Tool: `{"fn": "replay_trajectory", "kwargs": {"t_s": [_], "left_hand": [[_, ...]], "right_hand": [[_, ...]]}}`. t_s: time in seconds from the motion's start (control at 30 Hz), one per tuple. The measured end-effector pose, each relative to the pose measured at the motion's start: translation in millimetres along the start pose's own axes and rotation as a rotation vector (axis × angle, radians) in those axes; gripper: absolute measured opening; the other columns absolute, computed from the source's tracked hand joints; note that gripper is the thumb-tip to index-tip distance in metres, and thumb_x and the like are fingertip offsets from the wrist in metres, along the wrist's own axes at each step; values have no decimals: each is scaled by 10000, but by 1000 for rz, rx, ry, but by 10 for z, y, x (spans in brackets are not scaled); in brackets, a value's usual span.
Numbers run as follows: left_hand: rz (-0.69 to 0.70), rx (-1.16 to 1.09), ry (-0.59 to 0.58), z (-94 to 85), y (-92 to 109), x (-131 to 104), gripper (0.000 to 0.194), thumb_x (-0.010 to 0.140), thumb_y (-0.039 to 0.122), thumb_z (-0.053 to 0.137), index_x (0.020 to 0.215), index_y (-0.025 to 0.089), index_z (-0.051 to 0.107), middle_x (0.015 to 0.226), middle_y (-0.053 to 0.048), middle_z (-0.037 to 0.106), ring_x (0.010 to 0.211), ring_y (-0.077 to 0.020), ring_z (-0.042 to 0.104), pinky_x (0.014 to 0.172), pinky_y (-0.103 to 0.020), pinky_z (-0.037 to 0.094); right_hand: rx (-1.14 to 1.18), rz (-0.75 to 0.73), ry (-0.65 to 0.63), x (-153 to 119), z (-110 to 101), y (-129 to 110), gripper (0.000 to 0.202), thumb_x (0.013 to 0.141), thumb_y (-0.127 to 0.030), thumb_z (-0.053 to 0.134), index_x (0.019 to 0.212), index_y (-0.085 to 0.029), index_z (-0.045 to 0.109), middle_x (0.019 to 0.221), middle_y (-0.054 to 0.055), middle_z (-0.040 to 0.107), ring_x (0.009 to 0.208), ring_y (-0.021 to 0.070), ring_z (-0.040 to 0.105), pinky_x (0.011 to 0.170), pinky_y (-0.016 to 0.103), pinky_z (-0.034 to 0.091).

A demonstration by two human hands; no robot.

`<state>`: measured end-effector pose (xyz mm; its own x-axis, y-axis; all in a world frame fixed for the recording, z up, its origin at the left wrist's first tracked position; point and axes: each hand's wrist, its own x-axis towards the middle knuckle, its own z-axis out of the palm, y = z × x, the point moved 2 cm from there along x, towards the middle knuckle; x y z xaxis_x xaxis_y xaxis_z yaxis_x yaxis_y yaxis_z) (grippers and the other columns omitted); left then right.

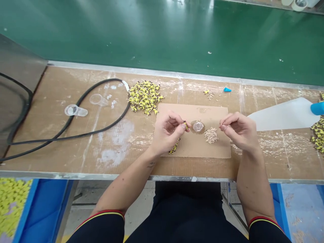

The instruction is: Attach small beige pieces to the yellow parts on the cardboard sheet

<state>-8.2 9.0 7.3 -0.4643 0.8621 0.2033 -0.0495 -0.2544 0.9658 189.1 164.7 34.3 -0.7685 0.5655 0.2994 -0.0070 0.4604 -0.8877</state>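
My left hand is closed in a pinch on a small yellow-and-dark figure piece, held above the cardboard sheet. Opposite it, the fingertips of my right hand are pressed together; whatever they grip is too small to make out. Between the hands sits a small clear cup on the sheet. Just right of the cup lies a heap of tiny beige pieces. More yellow-and-dark pieces lie partly hidden beneath my left hand.
A large yellow-and-dark pile stands behind the sheet's left corner. Leftward are a looped black cable and two clear plastic scoops. At right lie a blue cone tip and a whitish bottle. A green surface runs behind the table.
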Motion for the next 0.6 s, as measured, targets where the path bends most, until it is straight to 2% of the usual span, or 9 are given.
{"fn": "replay_trajectory", "kwargs": {"t_s": [0.1, 0.17, 0.27, 0.37, 0.47, 0.6], "left_hand": [[32, -5, -81, 65, -12, -52, 221, 972, 381, 693, 932, 205, 564, 866, -43, 748, 724, -128, 736, 682, -254, 627], [84, 19, -131, 88, -4, -66, 188, 1015, 356, 630, 920, 198, 592, 898, -47, 741, 710, -110, 721, 694, -247, 614], [140, 83, -177, 98, 27, -68, 220, 1046, 323, 570, 887, 194, 651, 855, -44, 731, 720, -117, 717, 736, -267, 605], [140, 105, -191, 98, 50, -69, 203, 1041, 321, 572, 938, 197, 696, 842, -60, 741, 749, -151, 727, 743, -301, 608], [128, 112, -202, 98, 58, -78, 198, 1025, 327, 584, 980, 195, 724, 869, -79, 762, 768, -173, 738, 732, -316, 612], [139, 144, -214, 103, 89, -77, 151, 986, 295, 625, 975, 191, 734, 896, -87, 789, 767, -179, 742, 730, -319, 610]], "right_hand": [[133, -20, 118, -16, 165, -45, 130, 852, -142, 745, 850, -255, 680, 786, -11, 739, 678, 137, 689, 567, 268, 558], [176, -2, 157, -14, 254, -73, 186, 830, -132, 784, 942, -272, 734, 801, -15, 767, 683, 139, 718, 574, 263, 585], [197, -16, 123, -4, 327, -105, 235, 843, -132, 789, 1015, -293, 789, 840, 2, 805, 728, 166, 758, 620, 299, 632], [238, -60, 77, 8, 358, -121, 186, 868, -138, 772, 932, -306, 817, 853, 15, 812, 773, 188, 766, 653, 336, 647], [274, -59, 86, 24, 407, -119, 111, 849, -208, 811, 881, -313, 820, 851, 25, 794, 786, 197, 752, 675, 361, 647], [321, -29, 44, 33, 512, -114, 59, 826, -261, 839, 844, -313, 820, 814, 21, 733, 743, 170, 703, 635, 327, 612]]}}
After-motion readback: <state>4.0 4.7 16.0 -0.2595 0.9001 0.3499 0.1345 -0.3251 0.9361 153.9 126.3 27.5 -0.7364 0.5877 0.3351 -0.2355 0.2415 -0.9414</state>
